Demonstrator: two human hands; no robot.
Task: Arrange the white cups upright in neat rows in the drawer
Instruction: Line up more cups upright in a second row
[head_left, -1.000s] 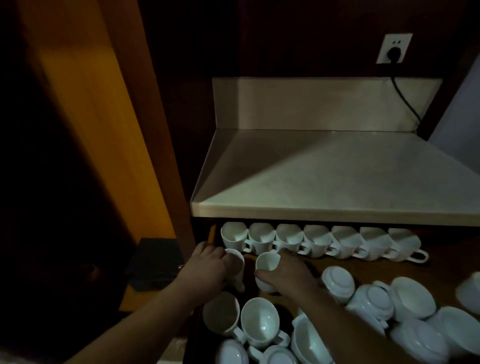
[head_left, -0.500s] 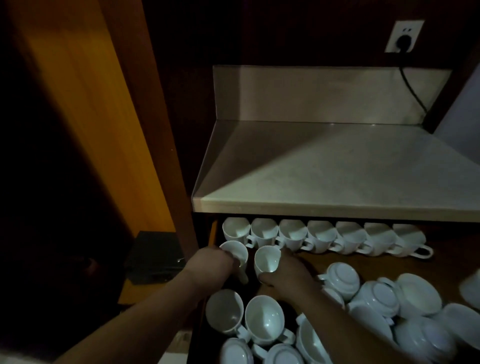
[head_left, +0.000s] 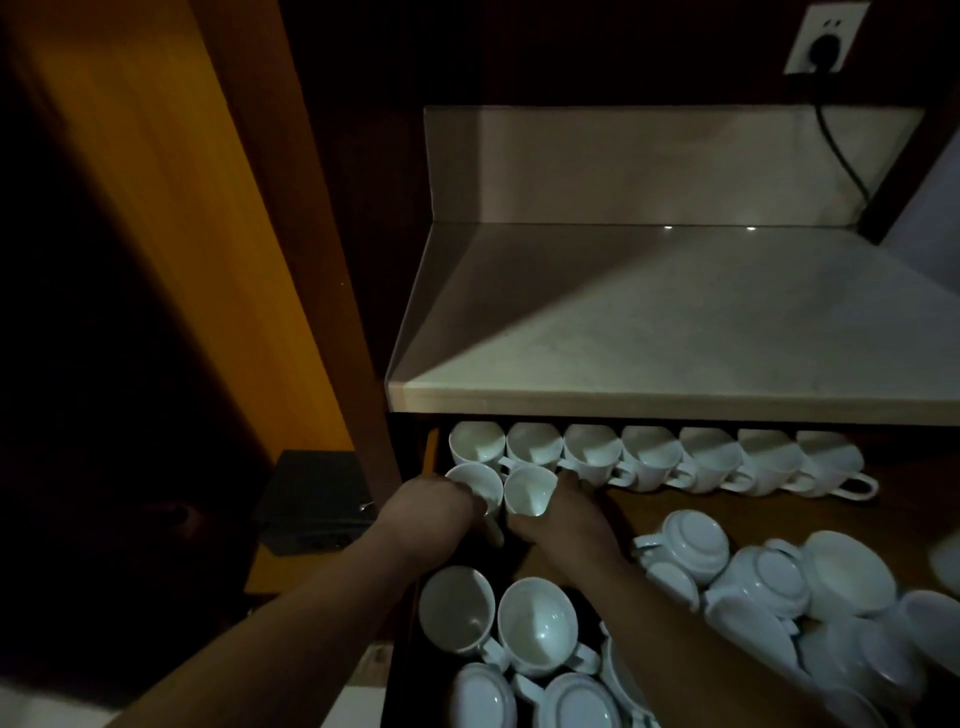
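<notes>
2 hands each held a white cup at the drawer's (head_left: 727, 512) back left.
The left hand (head_left: 431, 512) gripped the left cup (head_left: 475, 483) and the right hand (head_left: 563, 514) gripped the right cup (head_left: 527, 491), both upright, side by side, just in front of the back row (head_left: 649, 457) of 7 upright cups under the counter (head_left: 675, 338). 2 upright front cups (head_left: 537, 621) stood nearer the person. Overturned cups (head_left: 691, 540) lay heaped at the right.

Pale countertop (head_left: 675, 338), wall socket (head_left: 826, 39), perhaps dark box (head_left: 317, 499)
</notes>
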